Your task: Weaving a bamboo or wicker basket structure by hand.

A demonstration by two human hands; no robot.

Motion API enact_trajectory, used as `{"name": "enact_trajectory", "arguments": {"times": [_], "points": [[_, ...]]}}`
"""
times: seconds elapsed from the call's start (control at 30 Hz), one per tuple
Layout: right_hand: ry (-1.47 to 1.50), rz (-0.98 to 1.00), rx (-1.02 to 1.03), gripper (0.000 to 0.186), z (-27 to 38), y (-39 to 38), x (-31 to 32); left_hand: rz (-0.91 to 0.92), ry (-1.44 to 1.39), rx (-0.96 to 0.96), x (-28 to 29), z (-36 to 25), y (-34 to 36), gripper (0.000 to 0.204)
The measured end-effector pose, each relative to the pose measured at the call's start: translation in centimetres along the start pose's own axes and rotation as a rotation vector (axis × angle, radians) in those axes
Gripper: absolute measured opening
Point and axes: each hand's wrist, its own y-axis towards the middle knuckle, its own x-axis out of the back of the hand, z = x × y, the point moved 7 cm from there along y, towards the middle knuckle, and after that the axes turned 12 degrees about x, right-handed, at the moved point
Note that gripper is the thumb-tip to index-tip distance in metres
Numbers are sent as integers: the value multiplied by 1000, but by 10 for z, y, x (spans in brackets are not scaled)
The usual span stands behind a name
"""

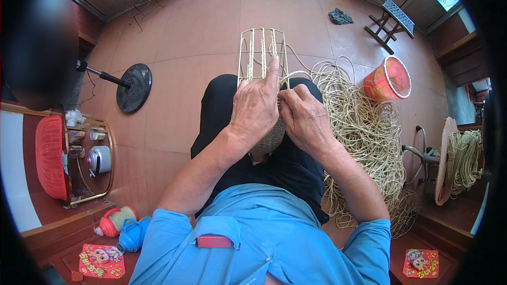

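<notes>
Between my knees stands a narrow wire frame (263, 55) with pale cord strands running along it. Its near part is a closely woven cord section (270, 140), partly hidden under my hands. My left hand (254, 108) lies over the left side of the frame, its index finger stretched along the strands and the other fingers curled at the frame. At the right edge, my right hand (305, 116) is closed in a pinch on a cord (299, 74), mostly covered by the fingers. That cord runs off toward a large loose pile of cord (364, 132) at my right.
A red bucket (388, 79) stands beyond the cord pile, with a small wooden stool (391, 21) farther back. At right, coiled cord (465, 161) rests on a round-topped stand. A black round base (134, 88) and a rack with a kettle (99, 160) are at left.
</notes>
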Motion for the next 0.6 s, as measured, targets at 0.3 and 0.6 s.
{"name": "enact_trajectory", "arguments": {"times": [0.3,0.6], "points": [[30,1,-35,22,-3,-2,-1,148,-125,273,-9,11,6,68],[-3,-93,-12,17,1,-1,3,-78,-169,59,4,6,-8,68]]}}
